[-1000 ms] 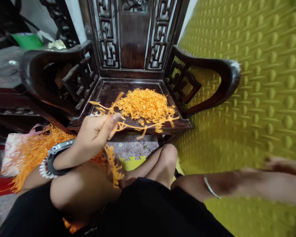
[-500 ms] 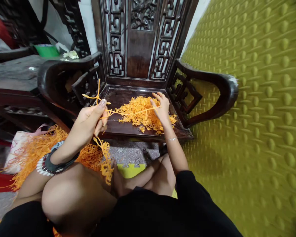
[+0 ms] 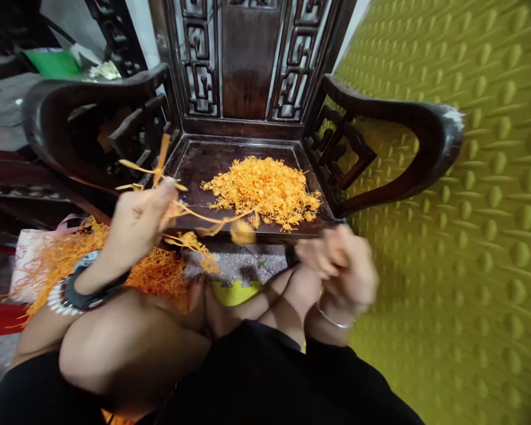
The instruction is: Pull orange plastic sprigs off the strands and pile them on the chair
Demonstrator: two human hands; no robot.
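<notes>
My left hand (image 3: 144, 212) is closed on strands of orange cord (image 3: 160, 158), with loose ends sticking up above the thumb. From this hand one strand runs right toward a blurred orange tuft (image 3: 242, 232) near the chair's front edge. A knotted, fringed piece (image 3: 199, 251) hangs below the same hand. My right hand (image 3: 340, 268) is over my knee, right of the seat's front edge, apart from the pile; its fingers look curled but are smeared by motion. On the seat lies a heap of small orange knotted pieces (image 3: 265, 192).
The dark carved wooden chair (image 3: 194, 154) has a curved armrest on each side. A yellow studded mat (image 3: 446, 265) stands along the right. At lower left, a white bag (image 3: 24, 260) sits by a mass of orange cord (image 3: 82, 254). A green container (image 3: 53, 63) stands on the side table.
My right hand has moved from over the heap down and right, toward my knee. My left hand has shifted slightly left, still holding the orange cord. The camera view has tilted down.
</notes>
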